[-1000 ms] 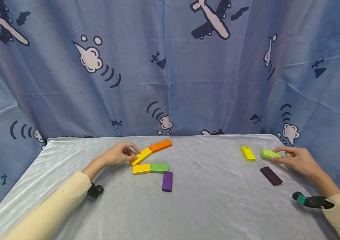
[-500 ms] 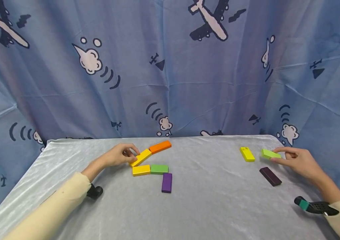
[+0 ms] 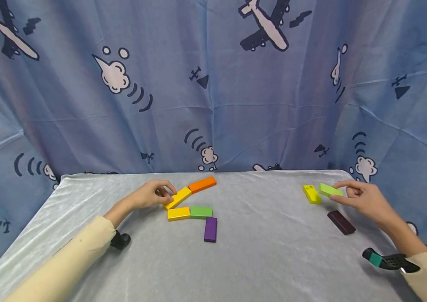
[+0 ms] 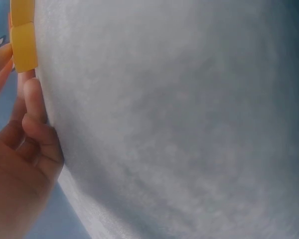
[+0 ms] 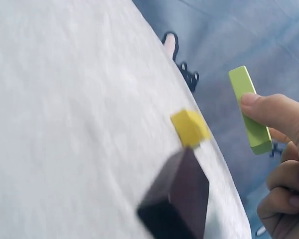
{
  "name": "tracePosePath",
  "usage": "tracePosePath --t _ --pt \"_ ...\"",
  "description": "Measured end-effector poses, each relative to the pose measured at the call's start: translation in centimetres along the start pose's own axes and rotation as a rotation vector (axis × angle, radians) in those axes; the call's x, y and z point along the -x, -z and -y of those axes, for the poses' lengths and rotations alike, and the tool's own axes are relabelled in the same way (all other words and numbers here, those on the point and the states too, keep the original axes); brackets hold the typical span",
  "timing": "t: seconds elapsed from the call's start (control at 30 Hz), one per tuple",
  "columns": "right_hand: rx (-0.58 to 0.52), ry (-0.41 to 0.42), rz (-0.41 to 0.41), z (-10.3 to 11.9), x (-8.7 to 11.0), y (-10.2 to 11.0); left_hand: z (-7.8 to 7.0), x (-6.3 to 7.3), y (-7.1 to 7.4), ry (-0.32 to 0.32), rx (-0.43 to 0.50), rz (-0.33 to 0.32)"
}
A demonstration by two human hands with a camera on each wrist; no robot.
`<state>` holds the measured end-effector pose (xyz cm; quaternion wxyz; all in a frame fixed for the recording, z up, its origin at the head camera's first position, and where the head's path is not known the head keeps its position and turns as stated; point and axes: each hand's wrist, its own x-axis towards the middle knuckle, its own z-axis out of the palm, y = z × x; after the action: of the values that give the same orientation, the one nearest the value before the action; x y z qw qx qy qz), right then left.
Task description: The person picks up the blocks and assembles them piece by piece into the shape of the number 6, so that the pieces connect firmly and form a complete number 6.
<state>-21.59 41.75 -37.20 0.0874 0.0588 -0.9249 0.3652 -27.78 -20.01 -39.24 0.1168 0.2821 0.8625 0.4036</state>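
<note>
On the left of the head view, my left hand [image 3: 152, 194] pinches a yellow-orange block [image 3: 178, 198] between thumb and fingers; the block lies slanted, its far end at an orange block [image 3: 203, 184]. Just in front of it are another yellow block [image 3: 178, 214] and a green block [image 3: 201, 212], end to end. A purple block [image 3: 210, 229] points toward me from the green one's right end. At the right, my right hand [image 3: 364, 199] pinches a light green block [image 5: 250, 112] by thumb and fingers, raised above the table, close beside a bright yellow block [image 3: 312, 194].
A dark brown block [image 3: 341, 222] lies on the table in front of my right hand and looms large in the right wrist view. The pale cloth-covered table [image 3: 266, 251] ends at a blue printed curtain [image 3: 213, 84] behind.
My right hand has lifted the light green block and carried it a little left, toward the bright yellow block. The left hand stays in place on its block.
</note>
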Motion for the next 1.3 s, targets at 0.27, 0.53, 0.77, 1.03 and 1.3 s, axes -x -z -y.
tracePosePath --t 0.27,0.53,0.77,1.03,1.3 --pt "-0.048 0.061 0.051 2.5 -0.4 -1.1 -0.1 0.0 -0.1 0.000 0.001 -0.009" --pt "-0.134 0.145 0.108 5.2 -0.6 -2.7 -0.1 0.1 -0.1 0.000 0.004 -0.007" --pt "-0.156 0.184 0.129 7.0 -0.4 -4.3 0.1 0.0 -0.1 -0.004 0.009 -0.003" --pt "-0.253 0.243 0.198 8.9 0.2 -6.9 0.0 0.1 0.0 -0.008 0.014 0.003" --pt "-0.311 0.291 0.246 10.1 0.3 -8.9 -0.2 0.1 0.0 -0.006 0.006 0.001"
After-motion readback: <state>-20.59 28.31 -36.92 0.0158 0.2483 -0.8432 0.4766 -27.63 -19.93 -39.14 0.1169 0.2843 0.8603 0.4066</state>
